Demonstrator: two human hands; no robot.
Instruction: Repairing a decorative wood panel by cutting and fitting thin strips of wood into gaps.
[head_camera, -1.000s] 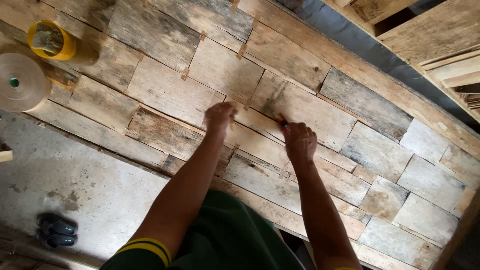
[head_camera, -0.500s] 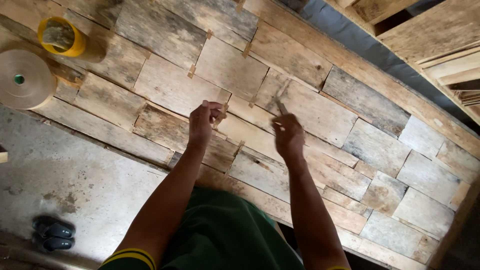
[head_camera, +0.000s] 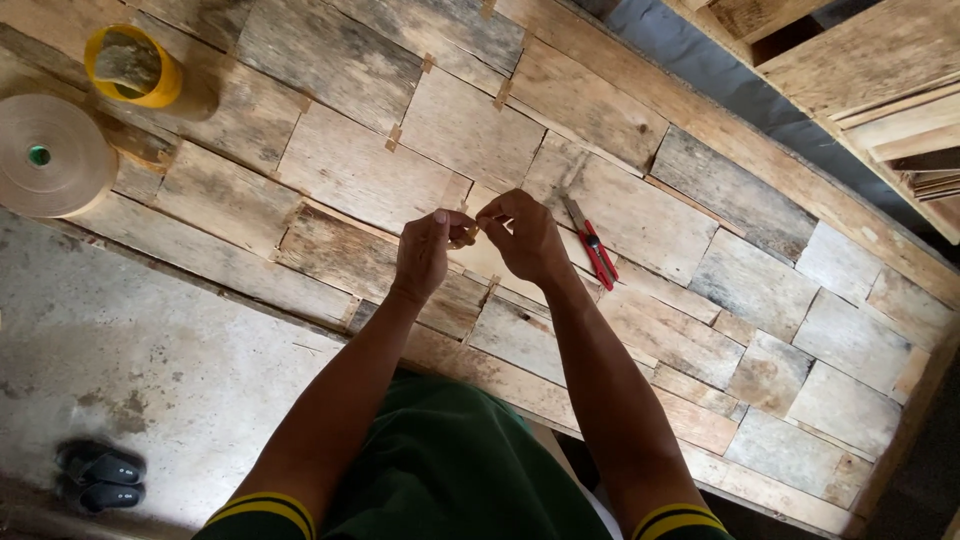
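Our left hand (head_camera: 422, 255) and right hand (head_camera: 528, 238) meet over the middle of the wooden panel (head_camera: 350, 170), both pinching one small strip of tape (head_camera: 466, 236); we judge it best kept taut while pulling, red cutter (head_camera: 592, 243) just beside

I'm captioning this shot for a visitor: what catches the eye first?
Both hands meet mid-frame, the left hand and right hand pinching a small tan strip above a patchwork of veneer sheets. A red-handled cutter lies just right of them; a tape roll and yellow tub sit upper left.
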